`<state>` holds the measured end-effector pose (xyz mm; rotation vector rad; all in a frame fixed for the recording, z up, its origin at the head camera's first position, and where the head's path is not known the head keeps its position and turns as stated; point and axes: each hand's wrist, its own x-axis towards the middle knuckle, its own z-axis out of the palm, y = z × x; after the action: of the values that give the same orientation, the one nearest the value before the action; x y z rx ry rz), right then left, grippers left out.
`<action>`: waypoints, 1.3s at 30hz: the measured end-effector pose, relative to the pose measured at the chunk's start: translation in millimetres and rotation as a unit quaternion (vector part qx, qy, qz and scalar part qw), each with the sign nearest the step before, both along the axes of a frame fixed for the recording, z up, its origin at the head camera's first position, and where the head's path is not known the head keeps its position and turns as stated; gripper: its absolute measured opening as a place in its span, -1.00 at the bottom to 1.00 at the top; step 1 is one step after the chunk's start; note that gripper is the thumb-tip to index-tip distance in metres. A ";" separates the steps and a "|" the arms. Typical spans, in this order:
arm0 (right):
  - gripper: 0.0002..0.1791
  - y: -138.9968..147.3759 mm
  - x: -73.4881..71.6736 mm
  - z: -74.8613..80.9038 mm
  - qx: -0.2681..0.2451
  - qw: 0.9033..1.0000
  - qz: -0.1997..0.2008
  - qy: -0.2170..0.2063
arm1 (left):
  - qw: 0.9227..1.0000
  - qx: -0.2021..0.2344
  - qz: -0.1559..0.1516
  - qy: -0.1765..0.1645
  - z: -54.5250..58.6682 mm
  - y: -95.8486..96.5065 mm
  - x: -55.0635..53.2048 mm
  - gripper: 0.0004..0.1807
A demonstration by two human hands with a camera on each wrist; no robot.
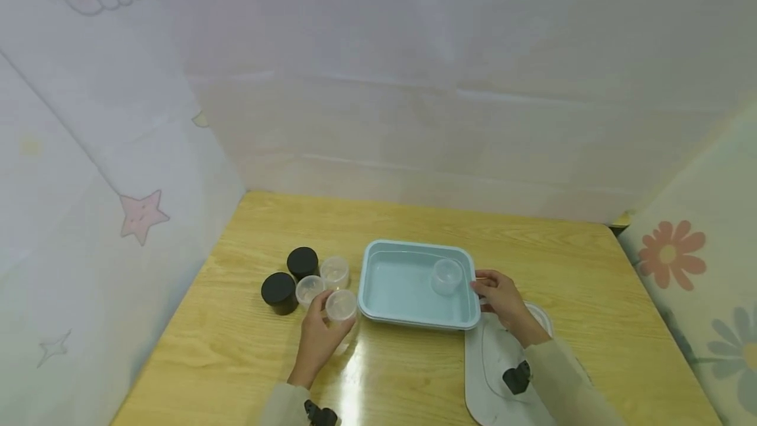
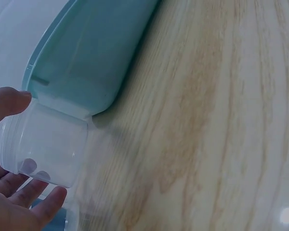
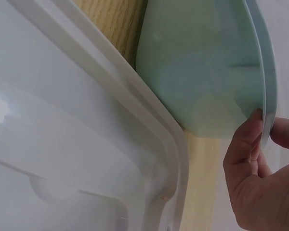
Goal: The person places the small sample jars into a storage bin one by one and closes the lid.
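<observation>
Hands curled: left (image 1: 319, 340) grips clear jar (image 1: 341, 306), right (image 1: 503, 298) pinches tub's rim (image 1: 414, 245)

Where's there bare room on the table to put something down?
Behind the blue tub, up to the backdrop; in front of the tub, between the left hand and white lid; and right of the right hand. Crowded: left of the tub, with black jars and clear cups.

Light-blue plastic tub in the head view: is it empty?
No, a clear plastic jar sits inside the light-blue plastic tub, near the end that the right hand pinches.
</observation>
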<state>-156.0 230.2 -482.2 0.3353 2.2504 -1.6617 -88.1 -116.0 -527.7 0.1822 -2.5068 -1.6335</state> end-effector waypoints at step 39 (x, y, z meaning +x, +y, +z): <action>-0.53 -3.8 1.5 1.0 0.011 1.000 -0.014 0.007 | 0.995 0.049 -0.067 0.051 58.0 10.8 -25.2 -0.32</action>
<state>-154.5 226.5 -481.2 0.3632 2.2874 -1.6589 -113.3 -105.2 -469.7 -0.0593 -2.4120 -1.7702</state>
